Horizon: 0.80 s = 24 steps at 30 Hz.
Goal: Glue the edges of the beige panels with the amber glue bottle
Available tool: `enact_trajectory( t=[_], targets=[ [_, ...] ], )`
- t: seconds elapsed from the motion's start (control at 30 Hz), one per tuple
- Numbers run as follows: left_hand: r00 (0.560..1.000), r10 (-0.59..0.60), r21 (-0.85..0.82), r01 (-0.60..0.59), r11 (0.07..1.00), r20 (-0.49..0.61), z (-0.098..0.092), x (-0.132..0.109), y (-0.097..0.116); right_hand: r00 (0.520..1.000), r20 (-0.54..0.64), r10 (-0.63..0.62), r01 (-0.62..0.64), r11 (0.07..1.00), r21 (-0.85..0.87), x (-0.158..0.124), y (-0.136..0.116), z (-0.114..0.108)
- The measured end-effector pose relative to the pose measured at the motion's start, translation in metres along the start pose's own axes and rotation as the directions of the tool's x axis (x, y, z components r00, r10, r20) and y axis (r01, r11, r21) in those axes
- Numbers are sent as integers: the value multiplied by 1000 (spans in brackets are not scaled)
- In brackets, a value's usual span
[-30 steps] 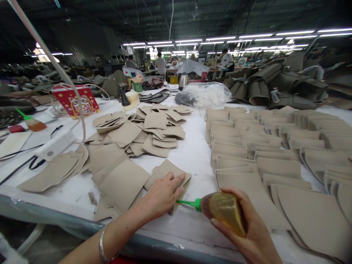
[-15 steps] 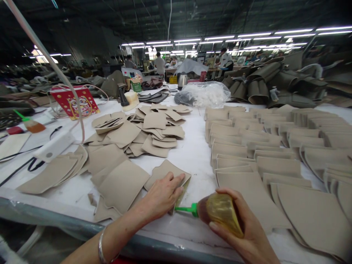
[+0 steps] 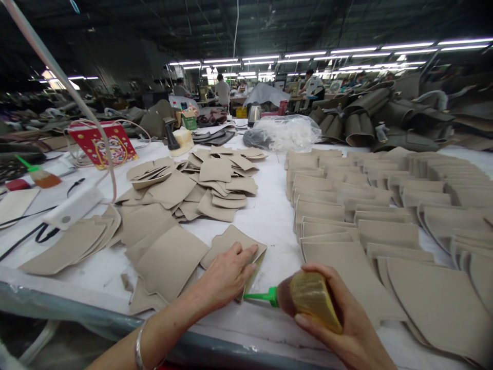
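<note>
My right hand is wrapped around a squeeze bottle of amber liquid, tilted on its side. Its green nozzle points left, with the tip at the near corner of a beige leather-like piece. My left hand holds that piece on the table, fingers bent over its right part; the thumb is hidden. Along the right edge a shiny yellowish strip shows below the top layer. Left of this hand lie larger beige pieces, overlapping each other.
Behind is a loose heap of beige pieces. Rows of folded pieces cover the right side. At left are a white power strip, a red bag and a second glue-like bottle. A clear plastic bag lies farther back.
Both hands, the bottle and the piece keep nearly the same positions. The whole view has shifted very slightly; the nozzle tip stays at the piece's near corner.
</note>
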State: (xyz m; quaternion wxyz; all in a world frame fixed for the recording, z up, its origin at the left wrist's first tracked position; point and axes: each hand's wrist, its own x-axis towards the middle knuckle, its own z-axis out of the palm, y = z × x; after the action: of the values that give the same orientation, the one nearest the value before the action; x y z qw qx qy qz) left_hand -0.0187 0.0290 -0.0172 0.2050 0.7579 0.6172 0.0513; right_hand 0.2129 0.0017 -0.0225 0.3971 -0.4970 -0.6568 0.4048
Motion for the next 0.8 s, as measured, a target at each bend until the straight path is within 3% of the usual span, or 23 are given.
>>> enact_trajectory(
  t=[0.07, 0.13, 0.23, 0.33, 0.5, 0.67, 0.8],
  targets=[
    [1000, 0, 3, 0, 1000, -2, 0, 0, 0, 1000, 13, 12, -12, 1000, 0, 2, 0, -1],
    [1000, 4, 1, -4, 1000, -2, 1, 1, 0, 998, -51, -30, 26, 997, -78, 9, 2, -5],
    [1000, 10, -7, -10, 1000, -3, 1, 1, 0, 968, -143, -205, 164, 953, -254, 23, 7, -12],
    [1000, 15, -13, -15, 1000, 3, 2, 2, -1, 928, -151, -340, 269, 894, -358, 31, 12, -17],
    [1000, 15, -23, -15, 1000, 1, 2, 4, -2, 947, -38, -319, 291, 902, -319, 29, 13, -20],
    [1000, 16, -25, -16, 1000, 4, 2, 5, -3, 933, -136, -334, 266, 892, -366, 35, 17, -24],
    [1000, 7, -41, -6, 999, 18, 0, 4, -1, 935, -108, -336, 279, 891, -358, 35, 17, -23]
  ],
)
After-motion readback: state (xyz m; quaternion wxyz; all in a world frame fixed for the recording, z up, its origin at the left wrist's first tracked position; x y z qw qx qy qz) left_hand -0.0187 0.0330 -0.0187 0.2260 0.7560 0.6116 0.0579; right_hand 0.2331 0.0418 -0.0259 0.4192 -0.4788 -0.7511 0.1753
